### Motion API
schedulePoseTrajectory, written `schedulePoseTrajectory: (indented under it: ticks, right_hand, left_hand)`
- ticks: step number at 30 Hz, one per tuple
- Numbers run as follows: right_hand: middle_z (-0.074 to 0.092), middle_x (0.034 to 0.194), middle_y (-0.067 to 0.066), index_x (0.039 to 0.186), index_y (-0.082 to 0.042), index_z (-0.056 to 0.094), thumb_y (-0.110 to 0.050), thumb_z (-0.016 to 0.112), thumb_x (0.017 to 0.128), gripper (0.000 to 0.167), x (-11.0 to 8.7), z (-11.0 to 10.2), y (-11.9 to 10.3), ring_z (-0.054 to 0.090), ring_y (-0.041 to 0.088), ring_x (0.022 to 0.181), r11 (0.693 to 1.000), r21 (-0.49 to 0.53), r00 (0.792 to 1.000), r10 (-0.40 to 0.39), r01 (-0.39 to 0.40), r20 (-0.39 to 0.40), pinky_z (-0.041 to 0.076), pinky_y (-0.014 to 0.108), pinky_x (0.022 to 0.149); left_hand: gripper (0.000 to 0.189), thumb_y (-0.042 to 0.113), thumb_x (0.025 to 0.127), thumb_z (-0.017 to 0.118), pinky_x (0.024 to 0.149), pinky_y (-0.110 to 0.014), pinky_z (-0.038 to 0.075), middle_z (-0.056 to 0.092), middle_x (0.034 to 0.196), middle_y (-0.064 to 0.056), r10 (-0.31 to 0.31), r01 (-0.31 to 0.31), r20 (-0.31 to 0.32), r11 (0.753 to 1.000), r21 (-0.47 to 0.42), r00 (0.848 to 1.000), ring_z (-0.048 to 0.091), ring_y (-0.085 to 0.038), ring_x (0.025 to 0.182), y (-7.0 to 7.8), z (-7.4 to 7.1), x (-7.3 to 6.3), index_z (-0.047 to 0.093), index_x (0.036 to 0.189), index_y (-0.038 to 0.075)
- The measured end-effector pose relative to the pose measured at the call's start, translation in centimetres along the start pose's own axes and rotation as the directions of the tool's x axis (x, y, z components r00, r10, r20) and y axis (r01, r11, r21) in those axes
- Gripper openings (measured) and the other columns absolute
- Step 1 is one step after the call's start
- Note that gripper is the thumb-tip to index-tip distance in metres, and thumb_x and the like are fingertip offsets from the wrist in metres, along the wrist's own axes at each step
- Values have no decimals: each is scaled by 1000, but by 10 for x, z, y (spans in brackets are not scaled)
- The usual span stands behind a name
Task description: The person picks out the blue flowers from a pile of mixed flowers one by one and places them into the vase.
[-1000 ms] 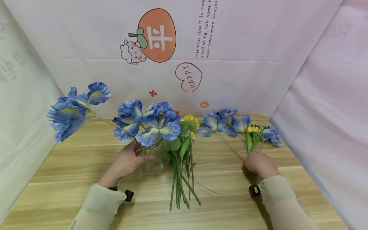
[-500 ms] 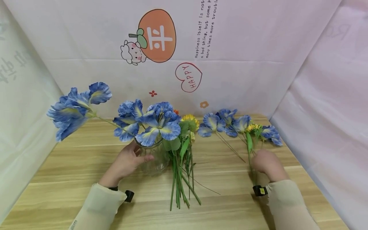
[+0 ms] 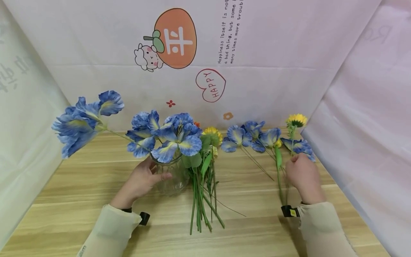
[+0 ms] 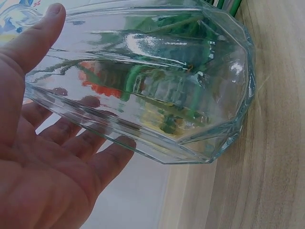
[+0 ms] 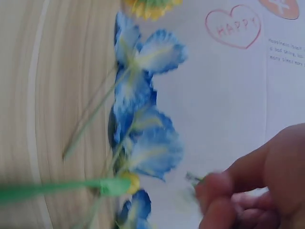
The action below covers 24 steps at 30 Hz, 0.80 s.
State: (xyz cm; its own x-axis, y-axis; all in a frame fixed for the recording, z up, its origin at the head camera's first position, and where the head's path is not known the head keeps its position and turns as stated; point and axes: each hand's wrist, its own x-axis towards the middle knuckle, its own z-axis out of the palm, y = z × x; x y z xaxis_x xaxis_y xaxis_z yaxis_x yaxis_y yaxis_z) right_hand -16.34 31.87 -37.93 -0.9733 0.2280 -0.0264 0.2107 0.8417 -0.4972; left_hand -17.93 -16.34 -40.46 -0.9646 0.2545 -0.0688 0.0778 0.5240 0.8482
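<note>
In the head view my left hand (image 3: 142, 180) holds a clear glass vase (image 3: 174, 180). The left wrist view shows the thumb on one side of the ribbed glass (image 4: 157, 52) and the fingers along the other. Blue irises (image 3: 178, 141) stand in its mouth, one of them (image 3: 80, 123) leaning far out to the left. At the right, my right hand (image 3: 303, 176) pinches the stem of a yellow flower (image 3: 297, 120), its head up above the fingers. The right wrist view shows the thumb and fingers (image 5: 224, 195) closed together, with the flower head out of sight.
A bunch of green stems (image 3: 200, 203) with yellow and orange flowers lies just right of the vase. Several blue irises (image 3: 238, 137) lie along the back of the wooden table (image 3: 250, 232). A green-leaved stem (image 3: 278, 171) lies beside my right hand. White printed cloth (image 3: 273, 53) surrounds the table.
My right hand has let go of the lying stems, moved slightly right and up, and lifted the yellow flower from among them. The left hand and vase have stayed put.
</note>
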Motion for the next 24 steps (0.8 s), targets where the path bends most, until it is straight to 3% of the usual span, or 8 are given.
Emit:
schedulePoseTrajectory:
  ticks: [2, 4, 10, 14, 19, 24]
  right_hand:
    - [65, 80, 15, 133, 11, 43, -17, 35, 99, 45, -1, 3, -6, 59, 27, 64, 993, 117, 999, 17, -12, -44, 44, 38, 53]
    - [70, 86, 13, 143, 8, 37, -18, 42, 99, 52, -2, 7, -12, 65, 26, 68, 973, 229, 997, 5, 13, -77, 50, 38, 55]
    - [68, 97, 17, 126, -1, 43, -19, 54, 102, 32, -9, 14, -39, 68, 27, 73, 863, 490, 991, -85, 125, -103, 58, 37, 63]
    - [68, 99, 17, 122, -4, 45, -18, 55, 103, 26, -12, 13, -57, 68, 28, 74, 817, 538, 978, -152, 206, -143, 58, 37, 63]
    - [67, 98, 14, 118, -3, 53, -22, 53, 104, 24, -15, 12, -71, 69, 26, 75, 809, 521, 962, -211, 271, -174, 59, 34, 63]
    - [67, 95, 10, 112, -3, 62, -25, 53, 105, 24, -21, 18, -82, 69, 25, 77, 799, 481, 933, -308, 360, -187, 59, 32, 64]
  left_hand:
    - [110, 49, 87, 75, 107, -53, 36, 24, 156, -29, 5, -5, -3, 1000, -3, 1000, 37, -45, 136, 0, 0, 0, 6, 159, 2]
    - [110, 49, 87, 75, 107, -53, 36, 23, 157, -28, 9, -9, -4, 1000, -11, 1000, 37, -45, 136, 0, 1, 1, 6, 159, 3]
    - [109, 45, 87, 76, 108, -53, 36, 22, 157, -28, 4, -5, -7, 1000, -22, 1000, 36, -45, 137, 0, 1, 0, 6, 159, 3]
    - [108, 45, 87, 76, 108, -53, 36, 23, 157, -28, 1, -1, -9, 1000, -24, 1000, 36, -45, 137, -1, 1, 1, 7, 159, 3]
    - [109, 48, 86, 76, 108, -54, 36, 25, 156, -28, 0, 0, -10, 1000, -26, 1000, 36, -45, 136, -1, 2, 1, 8, 159, 3]
    - [110, 49, 85, 77, 108, -53, 36, 26, 156, -29, 6, -6, -13, 1000, -29, 1000, 36, -45, 136, -2, 2, 1, 9, 159, 2]
